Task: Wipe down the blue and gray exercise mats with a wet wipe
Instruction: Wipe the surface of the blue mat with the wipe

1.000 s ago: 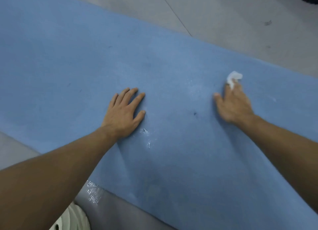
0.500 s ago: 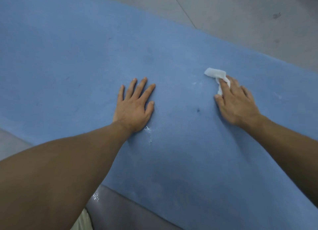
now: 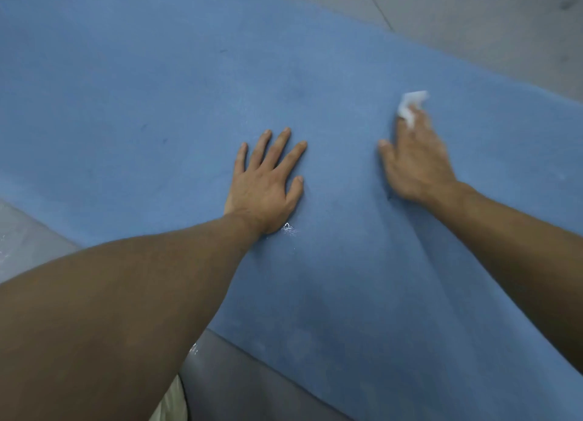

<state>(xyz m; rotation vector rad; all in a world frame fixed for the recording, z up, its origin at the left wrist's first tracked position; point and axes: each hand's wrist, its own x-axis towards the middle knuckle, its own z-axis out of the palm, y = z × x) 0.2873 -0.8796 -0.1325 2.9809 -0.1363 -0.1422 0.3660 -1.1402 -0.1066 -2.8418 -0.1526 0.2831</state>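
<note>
Floor [image 3: 473,42]: pale gray, smooth, matte; fills upper right of view. One thin dark seam [image 3: 377,6] crosses it on a diagonal, from top edge down toward the right. Dark smudge [image 3: 568,2] on floor near right edge, well apart from seam; outline blurred.

Left edge, mid-height: clear plastic sheet [image 3: 22,231], crinkled, with small white highlights. What it covers cannot be told. A further small glint [image 3: 193,348] of similar film low, centre-left.

Bottom edge: cream item [image 3: 172,401], surface ribbed or folded, mostly cut off by the frame. Identity not determinable.
</note>
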